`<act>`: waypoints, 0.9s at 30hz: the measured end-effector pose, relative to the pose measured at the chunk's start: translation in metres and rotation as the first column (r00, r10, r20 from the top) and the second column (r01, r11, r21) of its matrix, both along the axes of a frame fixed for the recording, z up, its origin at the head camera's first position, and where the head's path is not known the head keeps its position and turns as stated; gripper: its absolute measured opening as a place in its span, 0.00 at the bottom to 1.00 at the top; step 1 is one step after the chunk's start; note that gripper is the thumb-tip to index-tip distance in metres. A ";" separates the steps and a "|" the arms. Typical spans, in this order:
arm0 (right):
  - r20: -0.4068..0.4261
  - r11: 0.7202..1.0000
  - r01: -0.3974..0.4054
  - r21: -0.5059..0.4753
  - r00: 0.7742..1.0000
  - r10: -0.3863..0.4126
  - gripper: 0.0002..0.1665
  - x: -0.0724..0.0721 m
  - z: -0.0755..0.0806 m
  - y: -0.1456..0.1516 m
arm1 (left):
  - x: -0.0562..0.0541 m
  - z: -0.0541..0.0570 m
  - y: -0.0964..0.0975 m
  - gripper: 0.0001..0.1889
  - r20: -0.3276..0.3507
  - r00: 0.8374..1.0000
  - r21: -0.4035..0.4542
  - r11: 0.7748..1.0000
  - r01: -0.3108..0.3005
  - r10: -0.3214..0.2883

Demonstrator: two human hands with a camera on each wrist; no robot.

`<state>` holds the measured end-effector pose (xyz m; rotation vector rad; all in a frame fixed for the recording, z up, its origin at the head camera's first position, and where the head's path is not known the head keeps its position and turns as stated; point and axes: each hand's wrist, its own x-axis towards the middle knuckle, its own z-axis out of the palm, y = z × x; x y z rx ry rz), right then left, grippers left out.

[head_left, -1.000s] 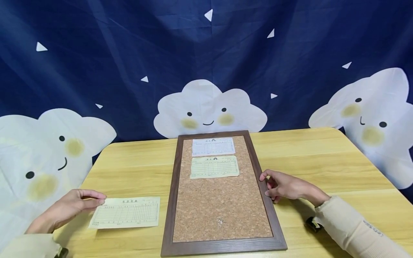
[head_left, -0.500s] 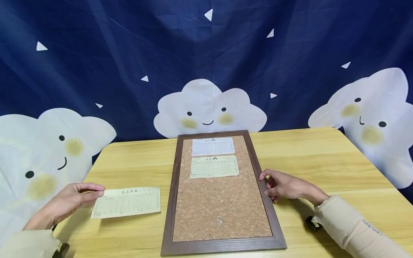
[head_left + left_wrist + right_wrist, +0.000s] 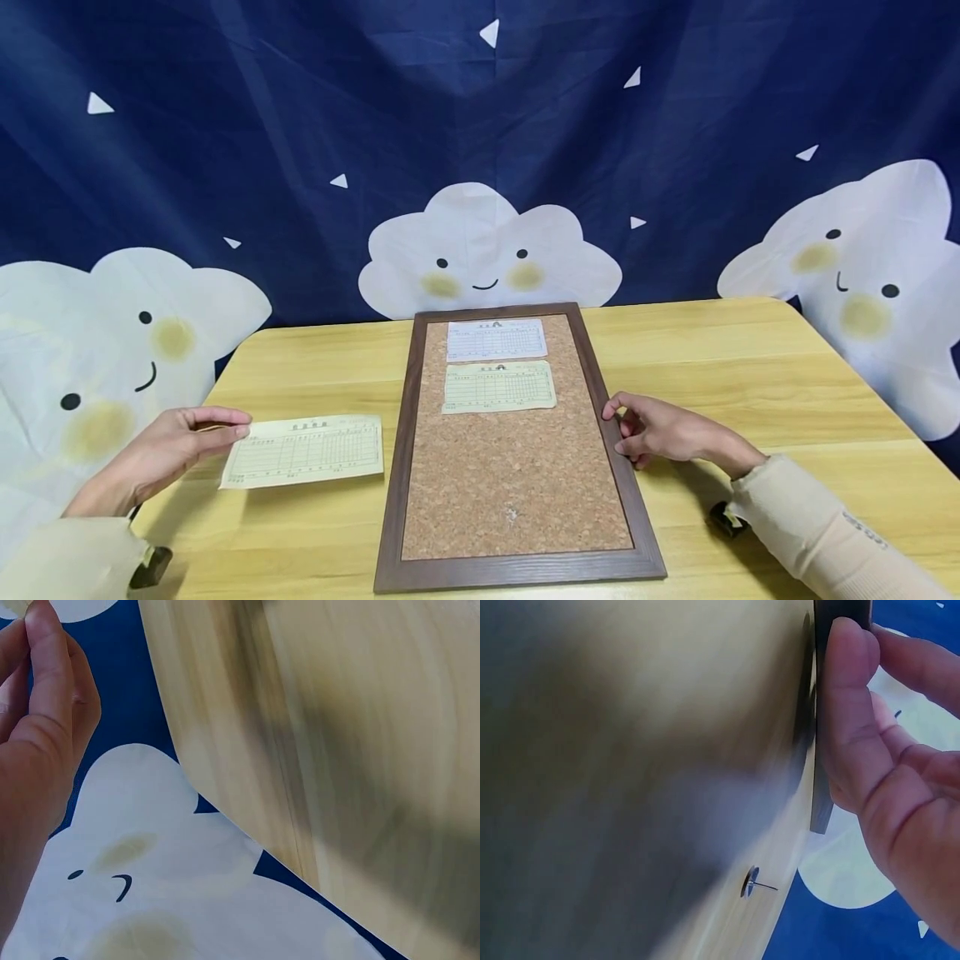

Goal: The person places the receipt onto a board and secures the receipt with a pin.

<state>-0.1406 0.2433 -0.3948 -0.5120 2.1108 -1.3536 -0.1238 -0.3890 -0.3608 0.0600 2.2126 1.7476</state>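
Observation:
My left hand pinches the top left corner of a pale yellow printed form slip, which is held over the table left of the corkboard. In the left wrist view the fingers meet at the upper left and the slip is out of sight. My right hand grips the right side of the corkboard's dark wooden frame, thumb and forefinger on it. On the cork a white form slip lies at the top, with another yellow slip just below it.
A thumbtack lies on the wooden table in the right wrist view, its point sticking sideways. Bare wooden tabletop extends right of the corkboard. A dark blue cloth with cloud faces hangs behind the table.
My left hand has moved up and slightly right in the head view, carrying the yellow slip toward the corkboard's left edge. The right hand and the corkboard stay in place.

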 end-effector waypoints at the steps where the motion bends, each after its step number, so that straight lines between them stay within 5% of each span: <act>1: -0.009 1.000 0.002 0.008 1.000 -0.002 0.20 0.000 0.001 0.000 | 0.000 0.000 0.001 0.08 -0.004 1.000 0.024 1.000 0.004 -0.004; 13: -0.070 0.999 0.032 0.013 0.997 -0.031 0.15 -0.005 0.010 -0.008 | 0.000 0.000 0.008 0.16 -0.015 1.000 0.136 0.990 0.021 -0.019; 27: -0.090 0.998 0.065 0.024 0.994 -0.063 0.14 -0.010 0.016 -0.015 | -0.003 0.000 0.017 0.13 -0.022 1.000 0.154 0.988 -0.009 0.012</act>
